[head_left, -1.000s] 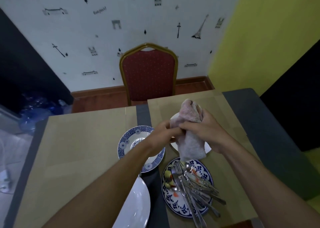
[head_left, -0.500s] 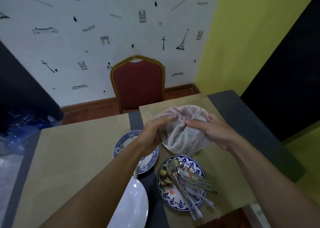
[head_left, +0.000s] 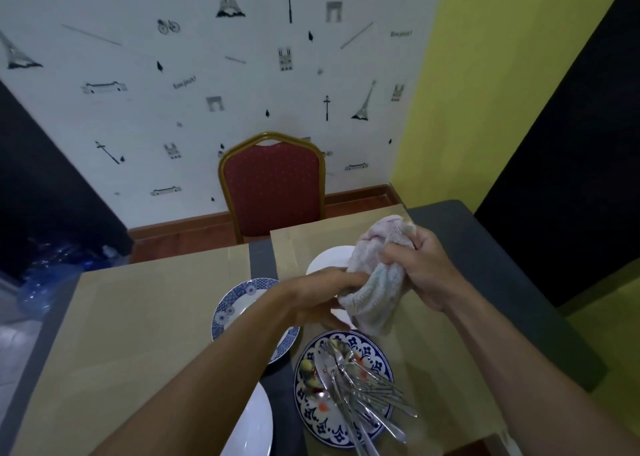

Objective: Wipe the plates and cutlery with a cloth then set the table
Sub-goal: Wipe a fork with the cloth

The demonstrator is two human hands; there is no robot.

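Changed since half a second ago: pale pinkish terry cloth (head_left: 375,282), then spread between both hands, is now bunched and drawn to the right.

Right hand (head_left: 420,268): fist clamped on the upper part of the cloth, which hangs in soft, nubby folds.
Left hand (head_left: 318,298): fingers run into the lower left edge of the cloth with the tips hidden, thumb spread below (whether it grips, cannot tell).
Plain white round plate (head_left: 323,261): glossy, on the table under the hands, mostly covered by them and the cloth.
Blue-and-white patterned plate (head_left: 231,305): to the left, partly crossed by the left forearm.
Second patterned plate (head_left: 313,421): blue floral rim, near edge, with food scraps (head_left: 308,369).
Steel cutlery (head_left: 363,390): shiny heap of forks and spoons on that plate, handles overhanging its rim; count unclear.
Another white plate (head_left: 256,421): cut off by the lower frame edge.
Tan placemats (head_left: 138,334): matte, flat, on a dark grey table (head_left: 485,247).
Red upholstered chair with gold frame (head_left: 273,185): at the far side, against white wallpaper (head_left: 138,92) printed with towers and lamp posts.
Blue plastic bottles (head_left: 45,275): on the floor at left, blurred.
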